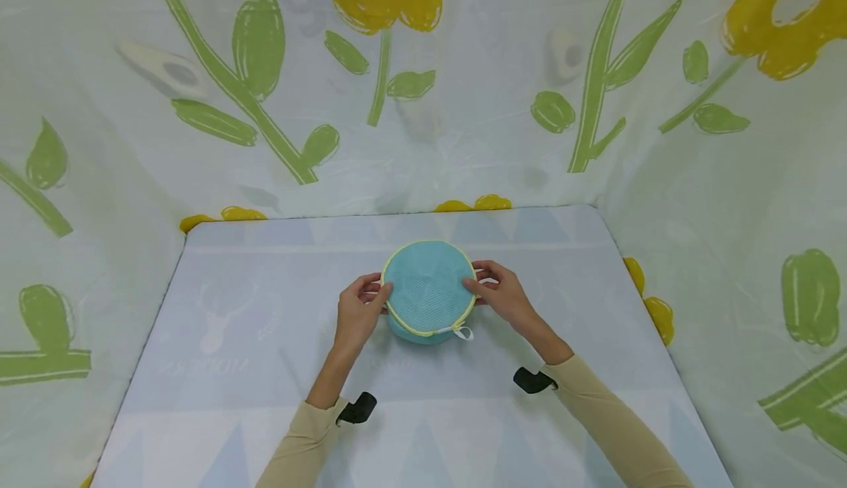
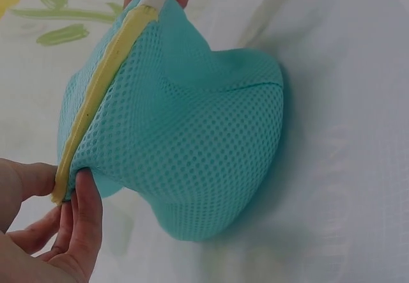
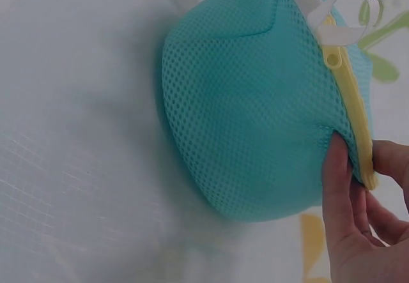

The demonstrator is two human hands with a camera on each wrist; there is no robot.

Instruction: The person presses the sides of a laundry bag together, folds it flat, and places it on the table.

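A round teal mesh laundry bag (image 1: 429, 286) with a yellow zipper rim stands near the middle of the table, its flat lid facing up. My left hand (image 1: 359, 310) pinches the rim on the left side, thumb on top and fingers beneath. On the opposite side, my right hand (image 1: 506, 295) pinches the rim the same way. In the left wrist view the yellow zipper (image 2: 102, 85) runs along the top edge, and the mesh side sags inward below it. A white loop (image 3: 348, 18) hangs by the zipper pull at the front right of the rim.
The bag is on a table with a pale, blue-patterned cover (image 1: 265, 370). White curtains (image 1: 450, 157) printed with yellow flowers and green leaves enclose the back and both sides. Each sleeve cuff carries a small black wrist camera (image 1: 357, 408).
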